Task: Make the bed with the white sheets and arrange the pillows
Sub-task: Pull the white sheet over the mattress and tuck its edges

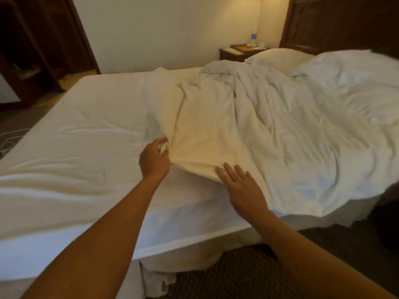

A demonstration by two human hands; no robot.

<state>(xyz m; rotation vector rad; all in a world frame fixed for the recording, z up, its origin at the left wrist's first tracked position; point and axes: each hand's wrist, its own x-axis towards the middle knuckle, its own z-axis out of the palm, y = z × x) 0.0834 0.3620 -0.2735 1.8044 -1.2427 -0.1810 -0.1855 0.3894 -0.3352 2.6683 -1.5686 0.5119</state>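
Your left hand (154, 157) pinches the duvet (248, 117) edge, right hand (244, 188) spread flat; a one-sided pull could bunch it.

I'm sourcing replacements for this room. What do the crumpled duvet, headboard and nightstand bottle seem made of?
Duvet: padded matte white fabric, probably cotton; it bunches in thick soft folds. Headboard: dark wood, slight sheen, panel mouldings visible. Bottle: likely clear plastic with a blue label; too small to confirm.
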